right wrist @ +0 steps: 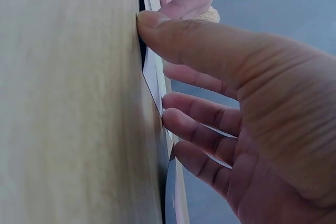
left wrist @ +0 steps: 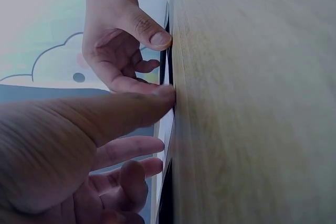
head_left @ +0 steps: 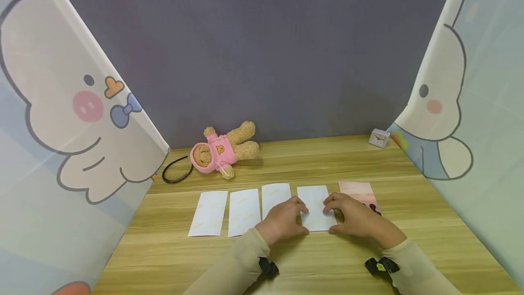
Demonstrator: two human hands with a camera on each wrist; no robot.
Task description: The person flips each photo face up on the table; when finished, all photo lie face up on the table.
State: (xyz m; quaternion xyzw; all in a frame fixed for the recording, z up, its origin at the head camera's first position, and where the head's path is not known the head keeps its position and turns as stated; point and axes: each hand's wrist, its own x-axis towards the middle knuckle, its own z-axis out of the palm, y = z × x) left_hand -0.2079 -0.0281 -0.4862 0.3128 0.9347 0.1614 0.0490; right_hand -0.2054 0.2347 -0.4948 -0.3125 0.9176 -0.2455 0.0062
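Note:
A row of white cards with faint yellow marks lies on the wooden table. Both hands are at the rightmost white card (head_left: 314, 199). On its left side rests my left hand (head_left: 283, 221), thumb by the near left corner and fingers spread along the edge; its wrist and palm overlap the third white card (head_left: 275, 195). My right hand (head_left: 355, 215) touches the opposite edge, its thumb (right wrist: 152, 23) low at the tabletop and its fingers loosely bent. Partly behind the right hand lies a pink picture card (head_left: 357, 188). Two more cards, a left one (head_left: 208, 213) and its neighbour (head_left: 244, 213), are untouched.
A teddy bear in a pink hoodie (head_left: 223, 149) lies at the back left, beside a black headband (head_left: 178, 180). A small white clock (head_left: 379, 138) stands at the back right. Cartoon-printed panels flank the table (head_left: 327, 267), with a grey backdrop (head_left: 262, 58) behind.

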